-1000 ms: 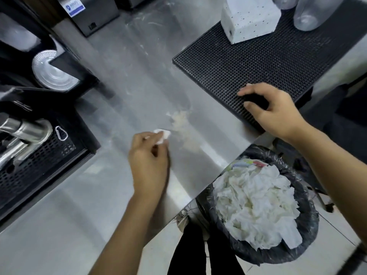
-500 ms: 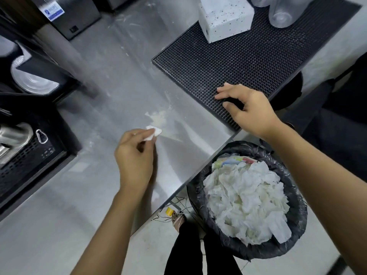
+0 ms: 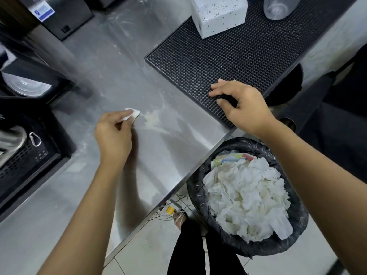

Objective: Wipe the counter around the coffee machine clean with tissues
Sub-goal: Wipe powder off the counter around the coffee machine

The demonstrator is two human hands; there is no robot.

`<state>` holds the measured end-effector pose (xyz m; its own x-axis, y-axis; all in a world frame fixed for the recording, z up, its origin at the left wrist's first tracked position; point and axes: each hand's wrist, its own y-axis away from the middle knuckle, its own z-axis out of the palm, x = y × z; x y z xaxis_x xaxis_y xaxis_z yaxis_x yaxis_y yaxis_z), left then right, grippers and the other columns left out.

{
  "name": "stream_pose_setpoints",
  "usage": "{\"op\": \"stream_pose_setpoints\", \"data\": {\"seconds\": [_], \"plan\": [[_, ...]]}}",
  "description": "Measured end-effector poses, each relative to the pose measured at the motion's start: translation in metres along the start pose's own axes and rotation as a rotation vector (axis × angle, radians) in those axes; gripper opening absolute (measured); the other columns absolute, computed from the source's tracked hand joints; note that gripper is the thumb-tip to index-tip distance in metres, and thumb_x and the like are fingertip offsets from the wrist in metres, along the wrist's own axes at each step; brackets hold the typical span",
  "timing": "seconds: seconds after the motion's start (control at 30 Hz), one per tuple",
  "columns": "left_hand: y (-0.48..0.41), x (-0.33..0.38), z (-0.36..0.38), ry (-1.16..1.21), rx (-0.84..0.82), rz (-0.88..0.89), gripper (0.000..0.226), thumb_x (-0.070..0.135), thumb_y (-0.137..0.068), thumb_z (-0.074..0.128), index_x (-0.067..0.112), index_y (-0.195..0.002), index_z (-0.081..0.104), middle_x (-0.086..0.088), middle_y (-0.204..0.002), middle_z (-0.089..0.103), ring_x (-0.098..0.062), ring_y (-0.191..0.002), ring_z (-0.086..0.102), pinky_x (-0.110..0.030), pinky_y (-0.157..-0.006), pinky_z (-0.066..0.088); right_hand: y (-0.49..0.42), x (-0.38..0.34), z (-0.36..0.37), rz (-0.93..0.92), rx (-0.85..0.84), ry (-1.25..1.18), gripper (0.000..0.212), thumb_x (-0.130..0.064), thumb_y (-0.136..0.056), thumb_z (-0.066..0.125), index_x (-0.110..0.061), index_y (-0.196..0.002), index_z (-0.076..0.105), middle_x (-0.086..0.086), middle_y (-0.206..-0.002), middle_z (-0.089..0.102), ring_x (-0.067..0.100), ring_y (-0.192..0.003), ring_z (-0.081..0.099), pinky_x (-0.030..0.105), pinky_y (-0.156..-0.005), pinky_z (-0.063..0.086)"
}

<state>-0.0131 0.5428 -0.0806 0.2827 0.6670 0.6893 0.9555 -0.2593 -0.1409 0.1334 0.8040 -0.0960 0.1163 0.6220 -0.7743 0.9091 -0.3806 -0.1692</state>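
My left hand pinches a small wad of white tissue against the steel counter. Just right of the wad lies a pale powdery smear. My right hand rests on the near corner of the black rubber bar mat, fingers bent with their tips on the mat, holding nothing. The coffee machine with its black drip grille stands at the left edge.
A white speckled tissue box and a clear plastic cup stand on the mat. A black-lined bin full of used tissues sits on the floor below the counter edge. A dark appliance stands at the back.
My left hand with the tissue has slid a little left and away from the counter edge, beside the smear. My right hand stays on the mat corner.
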Motion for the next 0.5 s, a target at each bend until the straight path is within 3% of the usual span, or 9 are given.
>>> {"op": "stream_pose_setpoints", "data": {"seconds": [0.07,0.17,0.3,0.33,0.4,0.5], "plan": [[0.009,0.004,0.011,-0.01,-0.022,0.05,0.019,0.01,-0.087,0.064,0.018,-0.101,0.074,0.0,-0.103,0.066,-0.015,-0.094,0.062,-0.023,-0.092,0.046,0.0,0.001,0.001,-0.003,0.004,0.001,0.027,-0.005,-0.092,0.057,-0.013,-0.114,0.069,-0.001,-0.13,0.062,0.012,-0.133,0.047,0.041,-0.118,0.028],[0.059,0.034,0.029,0.066,-0.133,0.2,0.029,-0.006,-0.085,0.06,0.013,-0.101,0.074,-0.005,-0.103,0.064,0.001,-0.081,0.055,-0.005,-0.079,0.04,0.0,0.003,0.002,-0.009,0.006,0.0,0.026,-0.006,-0.092,0.057,-0.013,-0.114,0.069,-0.002,-0.129,0.062,0.012,-0.132,0.048,0.042,-0.117,0.029],[0.119,0.063,0.034,0.163,-0.383,0.288,0.037,-0.014,-0.084,0.058,0.015,-0.1,0.075,0.002,-0.104,0.062,0.0,-0.073,0.055,-0.008,-0.065,0.04,0.0,0.005,0.002,-0.01,0.01,0.007,0.027,-0.007,-0.091,0.057,-0.014,-0.113,0.07,-0.002,-0.129,0.063,0.012,-0.132,0.048,0.043,-0.117,0.028],[0.113,0.063,0.031,0.193,-0.36,0.259,0.038,-0.013,-0.083,0.058,0.017,-0.1,0.075,0.002,-0.104,0.063,0.001,-0.074,0.056,-0.009,-0.066,0.042,0.0,0.005,0.002,-0.009,0.008,0.004,0.027,-0.006,-0.091,0.057,-0.014,-0.113,0.07,-0.002,-0.129,0.063,0.012,-0.132,0.048,0.043,-0.117,0.028],[0.078,0.056,0.023,0.2,-0.158,0.179,0.035,-0.008,-0.084,0.059,0.021,-0.099,0.073,0.001,-0.102,0.064,0.006,-0.081,0.056,-0.006,-0.075,0.04,0.001,0.004,0.003,-0.004,0.005,-0.004,0.026,-0.006,-0.092,0.057,-0.014,-0.113,0.069,-0.002,-0.129,0.063,0.013,-0.132,0.048,0.041,-0.118,0.027],[0.01,0.033,0.011,0.027,0.046,0.093,0.023,0.004,-0.086,0.061,0.015,-0.102,0.073,0.0,-0.102,0.064,0.002,-0.088,0.056,-0.004,-0.083,0.039,0.0,0.002,0.003,0.003,0.014,-0.01,0.026,-0.006,-0.092,0.056,-0.013,-0.113,0.07,-0.002,-0.129,0.062,0.012,-0.132,0.047,0.039,-0.119,0.026]]}}
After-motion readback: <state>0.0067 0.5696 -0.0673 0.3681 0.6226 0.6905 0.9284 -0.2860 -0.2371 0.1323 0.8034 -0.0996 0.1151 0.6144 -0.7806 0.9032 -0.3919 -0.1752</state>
